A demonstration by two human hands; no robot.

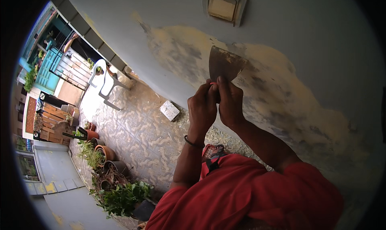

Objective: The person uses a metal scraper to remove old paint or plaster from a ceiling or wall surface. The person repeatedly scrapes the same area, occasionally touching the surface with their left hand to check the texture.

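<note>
A wide putty knife [226, 64] with a stained, rusty metal blade is held up in front of the wall, its blade pointing away from me. My left hand [202, 104] and my right hand [229, 101] are both closed around its handle, side by side; a bit of red shows between the fingers. The handle is mostly hidden. Behind the blade, the grey painted wall [319, 58] has a long bare patch [181, 46] of yellowish and dark, blotchy plaster. Whether the blade touches the wall I cannot tell.
A framed fixture [222, 7] is set in the wall above. Paint flakes [221, 136] lie along its foot, near a white block [169, 110]. A white plastic chair [110, 83], potted plants [105, 154] and a wooden pallet [52, 120] stand on the left. Beyond the railing, a person's arm [70, 43] shows.
</note>
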